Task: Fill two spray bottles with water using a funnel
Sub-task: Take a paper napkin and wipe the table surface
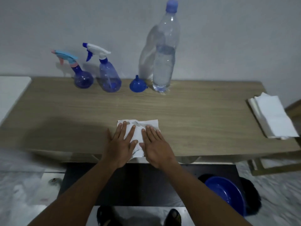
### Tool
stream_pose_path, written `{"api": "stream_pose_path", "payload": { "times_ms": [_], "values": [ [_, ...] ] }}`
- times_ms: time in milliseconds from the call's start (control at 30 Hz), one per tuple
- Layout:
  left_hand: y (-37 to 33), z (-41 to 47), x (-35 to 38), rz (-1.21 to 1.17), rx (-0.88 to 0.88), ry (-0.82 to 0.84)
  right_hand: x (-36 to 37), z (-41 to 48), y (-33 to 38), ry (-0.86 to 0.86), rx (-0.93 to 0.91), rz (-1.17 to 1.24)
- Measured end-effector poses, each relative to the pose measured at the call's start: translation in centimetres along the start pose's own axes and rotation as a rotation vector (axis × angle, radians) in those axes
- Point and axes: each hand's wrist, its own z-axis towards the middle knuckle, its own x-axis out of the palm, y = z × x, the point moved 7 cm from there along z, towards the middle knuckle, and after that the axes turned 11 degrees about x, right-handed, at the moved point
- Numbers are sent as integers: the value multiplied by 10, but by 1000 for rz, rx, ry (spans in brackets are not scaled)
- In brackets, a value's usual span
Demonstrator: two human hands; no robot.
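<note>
Two blue spray bottles stand at the back of the wooden table (pixel 203 115): a round one with a light-blue and pink trigger head (pixel 82 78) and, to its right, a taller one with a white and blue head (pixel 109 79). A small blue funnel (pixel 137 85) lies mouth-down beside them. Right of the funnel stands a tall clear water bottle (pixel 164 62) with a blue cap, about half full. My left hand (pixel 120 142) and my right hand (pixel 156 144) both lie flat, fingers spread, on a crumpled white paper towel (pixel 138 128) at the table's front edge.
A stack of white paper napkins (pixel 273 116) lies at the table's right end. A blue plastic basin (pixel 226 193) sits on the floor under the table to the right. The wall rises right behind the bottles. My feet show at the bottom.
</note>
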Motion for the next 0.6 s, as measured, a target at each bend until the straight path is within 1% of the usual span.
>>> {"api": "stream_pose_path", "payload": {
  "times_ms": [167, 300, 500, 600],
  "values": [
    [-80, 32, 5, -11, 9, 2, -23, -29, -77, -58, -8, -61],
    [-119, 46, 6, 16, 19, 0, -34, -46, -116, -98, -29, -122],
    [-164, 65, 12, -9, 53, 19, -43, -66, -171, -47, 4, -101],
    [-185, 70, 14, 20, 61, 48, -50, -77, -189, -16, 19, -68]
  ]
}}
